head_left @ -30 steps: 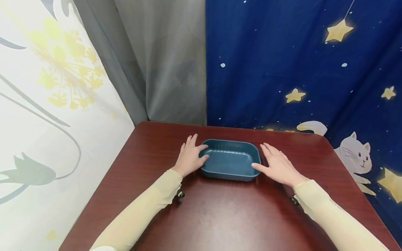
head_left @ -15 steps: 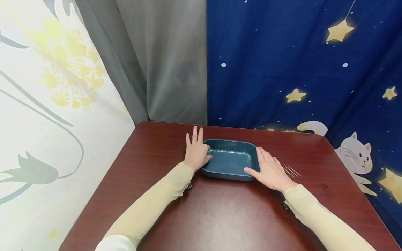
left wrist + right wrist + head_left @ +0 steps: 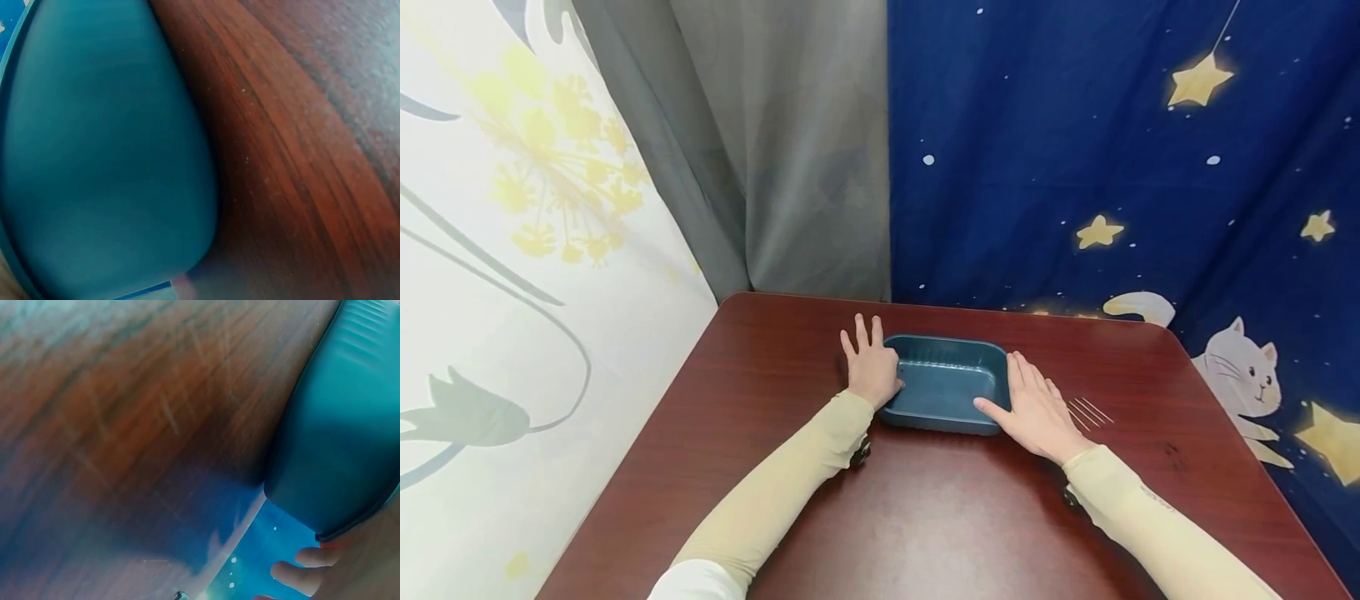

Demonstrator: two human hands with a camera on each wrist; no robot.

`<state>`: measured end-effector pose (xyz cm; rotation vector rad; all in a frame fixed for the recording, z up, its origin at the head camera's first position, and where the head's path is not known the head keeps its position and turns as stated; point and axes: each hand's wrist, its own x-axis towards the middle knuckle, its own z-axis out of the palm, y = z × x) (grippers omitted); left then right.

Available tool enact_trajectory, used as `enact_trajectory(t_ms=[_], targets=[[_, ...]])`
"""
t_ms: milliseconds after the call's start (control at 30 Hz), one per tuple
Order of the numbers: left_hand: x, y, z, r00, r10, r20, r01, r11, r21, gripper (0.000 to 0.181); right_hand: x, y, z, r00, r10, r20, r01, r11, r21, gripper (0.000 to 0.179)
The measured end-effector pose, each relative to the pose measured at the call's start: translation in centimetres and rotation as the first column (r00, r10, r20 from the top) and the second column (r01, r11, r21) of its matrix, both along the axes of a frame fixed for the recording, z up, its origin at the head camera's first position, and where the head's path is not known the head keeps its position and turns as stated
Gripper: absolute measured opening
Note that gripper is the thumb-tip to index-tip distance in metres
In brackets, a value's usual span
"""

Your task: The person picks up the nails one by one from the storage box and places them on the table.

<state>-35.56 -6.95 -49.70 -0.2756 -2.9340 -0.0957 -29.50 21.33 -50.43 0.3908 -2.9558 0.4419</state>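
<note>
A teal rectangular tray [image 3: 942, 392] with rounded corners and a raised rim lies on the dark red-brown table, its inside bare. At its left end my left hand [image 3: 872, 369] grips the rim, thumb and forefinger bent over it while the other fingers spread out straight. My right hand [image 3: 1033, 408] lies along the right end, straight fingers outside the wall and thumb reaching over the rim. The left wrist view shows the tray's outer wall [image 3: 112, 156] close up. In the right wrist view, fingers [image 3: 294, 575] of that hand show beyond the tray's corner.
Several thin pale lines, like sticks or marks, show on the table [image 3: 940, 517] right of my right hand. A grey curtain [image 3: 820, 167] and a blue starry curtain [image 3: 1037, 167] hang behind the far edge. A white printed cloth [image 3: 475, 333] hangs at the left.
My left hand has moved right and bent its thumb and forefinger over the rim. My right hand has moved left against the tray, uncovering the pale lines. The tray has barely shifted.
</note>
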Motion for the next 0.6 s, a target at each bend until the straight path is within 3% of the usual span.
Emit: enact_trajectory(t_ms=[167,300,600], targets=[[-0.12,0.05,-0.28,0.998,-0.038,0.041,0.036,0.999,0.033,0.012,0.08,-0.09,-0.13,1.0,-0.004,0.013,0.004,1.0,0.003,0.116],[-0.15,0.15,-0.3,0.998,-0.057,0.027,0.057,0.998,0.027,0.004,0.07,-0.08,-0.24,1.0,-0.006,0.018,0.006,1.0,-0.001,0.115],[-0.34,0.56,0.13,0.995,-0.087,0.037,0.089,0.995,-0.05,0.016,0.15,-0.09,-0.24,1.0,-0.007,0.007,0.007,1.0,-0.004,0.111]])
